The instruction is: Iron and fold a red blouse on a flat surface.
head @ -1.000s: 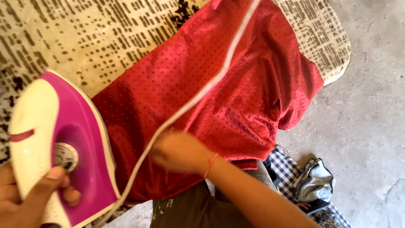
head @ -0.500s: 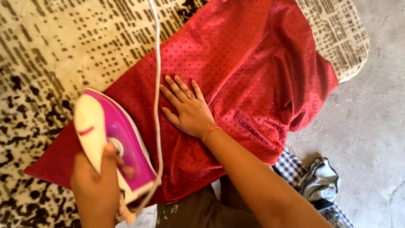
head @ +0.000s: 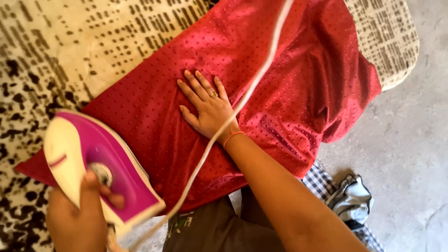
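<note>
Gripping one magenta iron (head: pixel 93 163) lower left, left hand (head: pixel 77 219); right hand (head: pixel 207 109) flat, fingers spread, on one red cloth (head: pixel 289 79) mid-frame.

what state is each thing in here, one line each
left hand: gripping the iron's handle
iron: held at the red cloth's near left end
right hand: flat, fingers spread, pressing the cloth
red cloth: spread on the patterned board, right end hanging off
cord: hanging across the right wrist
checked clothes: crumpled on the floor
</note>
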